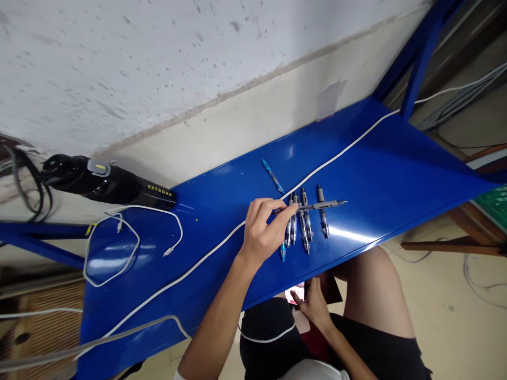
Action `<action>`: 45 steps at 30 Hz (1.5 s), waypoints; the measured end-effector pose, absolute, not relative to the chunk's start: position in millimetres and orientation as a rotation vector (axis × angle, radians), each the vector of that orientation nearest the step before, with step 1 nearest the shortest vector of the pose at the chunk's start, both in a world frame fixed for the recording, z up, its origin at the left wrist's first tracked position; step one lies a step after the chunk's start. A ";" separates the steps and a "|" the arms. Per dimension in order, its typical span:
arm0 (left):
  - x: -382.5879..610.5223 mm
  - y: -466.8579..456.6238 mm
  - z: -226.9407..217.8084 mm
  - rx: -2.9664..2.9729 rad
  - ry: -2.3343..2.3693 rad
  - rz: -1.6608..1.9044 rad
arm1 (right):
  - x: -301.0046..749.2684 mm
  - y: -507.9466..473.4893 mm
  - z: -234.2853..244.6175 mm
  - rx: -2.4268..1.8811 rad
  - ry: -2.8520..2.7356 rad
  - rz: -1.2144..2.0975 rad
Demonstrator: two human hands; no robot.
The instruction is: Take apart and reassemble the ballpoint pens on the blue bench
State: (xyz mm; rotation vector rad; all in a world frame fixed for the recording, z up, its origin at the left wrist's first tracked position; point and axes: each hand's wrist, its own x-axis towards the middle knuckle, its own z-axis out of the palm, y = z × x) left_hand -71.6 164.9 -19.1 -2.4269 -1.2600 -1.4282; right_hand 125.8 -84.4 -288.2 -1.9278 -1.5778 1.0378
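My left hand (262,226) is closed in a pinch on a grey pen (327,205), which it holds level with the tip pointing right. Beneath and around it, several clear-barrelled pens with grey grips (303,232) lie side by side on the blue table. One similar pen (323,214) lies a little apart to the right. A blue pen (272,175) rests farther back, and the end of another blue pen (282,252) shows by my left wrist. Below the table's front edge, over my lap, my right hand (316,304) grips a phone (295,293) with a lit screen; its far side is partly hidden.
A long white cable (214,252) crosses the blue table (376,179) diagonally. At the left lies a black bottle (119,182) near a coiled white charging cable (137,235). A wall (222,121) borders the back edge, and a blue metal leg (422,60) rises at the far right.
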 end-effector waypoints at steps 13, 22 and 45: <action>-69.9 161.2 -22.7 -2.537 -1.675 -1.905 | 132.5 -91.7 -288.7 -1.879 -1.602 1.207; -60.5 159.2 -20.5 -2.629 -1.927 -2.484 | 143.6 -72.9 -266.1 -1.830 -1.519 1.246; -63.8 58.9 -35.3 -2.368 -2.292 -2.616 | 113.4 92.6 -23.6 -0.909 -1.877 1.234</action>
